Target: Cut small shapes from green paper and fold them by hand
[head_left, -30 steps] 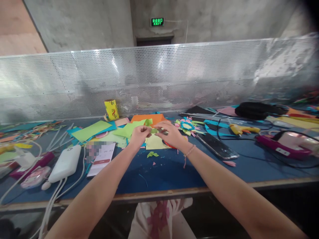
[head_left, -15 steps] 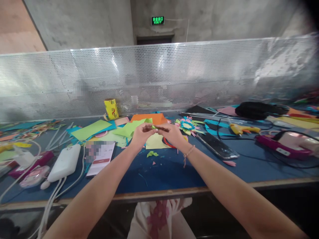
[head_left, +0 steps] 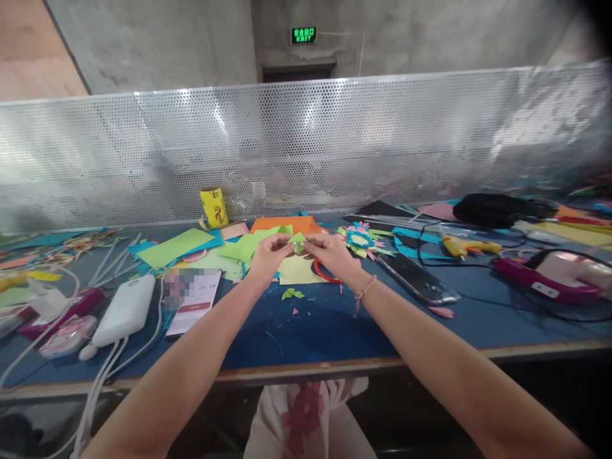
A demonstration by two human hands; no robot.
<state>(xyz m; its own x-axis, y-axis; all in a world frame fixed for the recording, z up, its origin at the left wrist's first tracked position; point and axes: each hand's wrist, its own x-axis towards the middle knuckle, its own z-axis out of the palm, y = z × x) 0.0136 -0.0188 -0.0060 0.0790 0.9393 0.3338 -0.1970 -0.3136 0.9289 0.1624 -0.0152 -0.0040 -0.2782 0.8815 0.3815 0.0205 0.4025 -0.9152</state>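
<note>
Between my fingertips is a small piece of green paper point(head_left: 299, 242), partly covered by the fingers. My left hand point(head_left: 270, 256) pinches its left side, and my right hand point(head_left: 331, 255) pinches its right side. Under the hands lies a pale yellow sheet point(head_left: 296, 273), with red-handled scissors or a red loop point(head_left: 324, 273) beside it, half hidden by my right hand. A folded green scrap point(head_left: 292, 294) rests just in front. Beyond my left hand are a larger green sheet point(head_left: 239, 248) and an orange sheet point(head_left: 272, 225).
To the right lie a paper flower point(head_left: 359, 238), a dark phone point(head_left: 415, 280), a yellow glue gun point(head_left: 471, 246) and a purple power strip point(head_left: 535, 280). On the left are a lit phone point(head_left: 195, 303), a white power bank point(head_left: 125, 311) and cables. A perforated metal screen point(head_left: 306, 146) borders the back.
The green paper between my fingertips, mostly covered before, now shows as a small pointed shape. My hands have parted slightly and stay over the same spot.
</note>
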